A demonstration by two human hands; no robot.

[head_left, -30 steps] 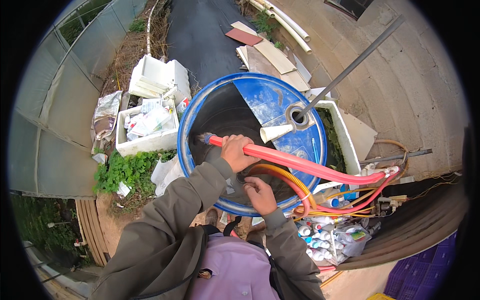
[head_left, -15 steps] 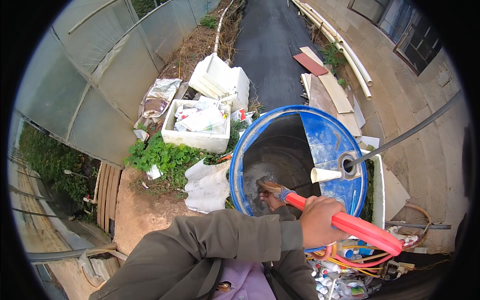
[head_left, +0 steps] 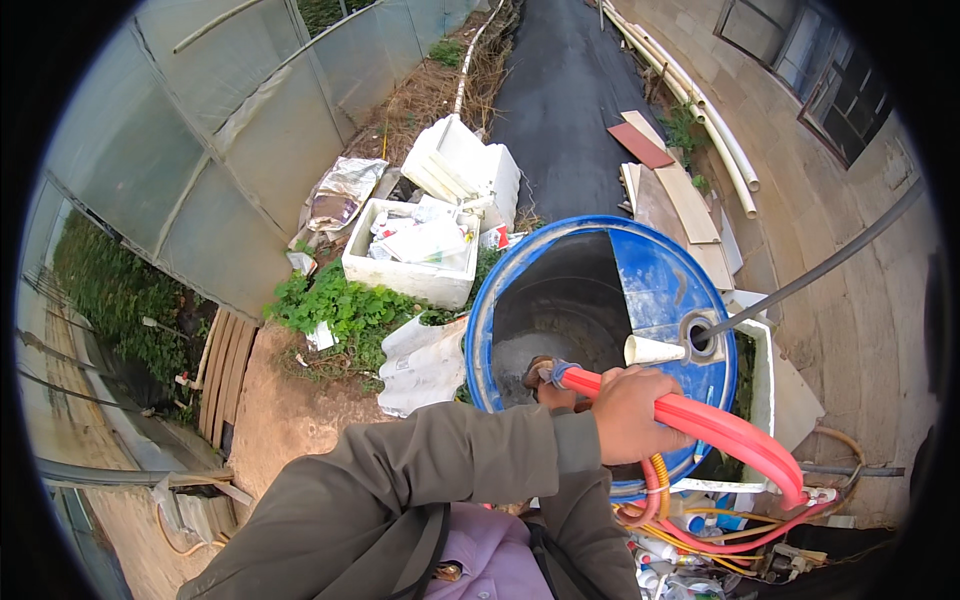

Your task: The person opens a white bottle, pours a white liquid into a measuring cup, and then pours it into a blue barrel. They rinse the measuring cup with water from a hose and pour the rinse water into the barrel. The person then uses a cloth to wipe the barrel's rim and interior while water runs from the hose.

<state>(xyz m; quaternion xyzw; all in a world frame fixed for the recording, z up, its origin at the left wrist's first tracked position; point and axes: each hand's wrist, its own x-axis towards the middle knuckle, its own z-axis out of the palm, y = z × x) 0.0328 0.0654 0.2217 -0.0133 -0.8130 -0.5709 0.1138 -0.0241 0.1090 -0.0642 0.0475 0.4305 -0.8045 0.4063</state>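
A blue plastic barrel (head_left: pixel 476 330) stands before me, its top partly cut away and its dark inside showing. My left hand (head_left: pixel 637 412) is closed round a thick red hose (head_left: pixel 735 437) above the barrel's near rim. From that hand the hose runs left into the barrel opening, and to the right it bends down to a fitting. Below my left arm, my right hand (head_left: pixel 556 396) reaches into the opening and grips the hose near its end. A bluish wrap and a brown end piece show there; my left forearm hides part of the right arm.
A grey pipe (head_left: pixel 830 260) enters a hole in the barrel lid beside a cream-coloured tube (head_left: pixel 652 350). White foam boxes (head_left: pixel 405 275) with litter stand at left. Yellow and red hoses and bottles (head_left: pixel 660 575) lie at lower right. Boards (head_left: pixel 690 205) lie beside the dark path.
The view has shifted slightly, moving the surroundings rightward. The hose's right part now arches in a curve where it was straighter. Both hands stay on the hose; its end sits lower against the opening.
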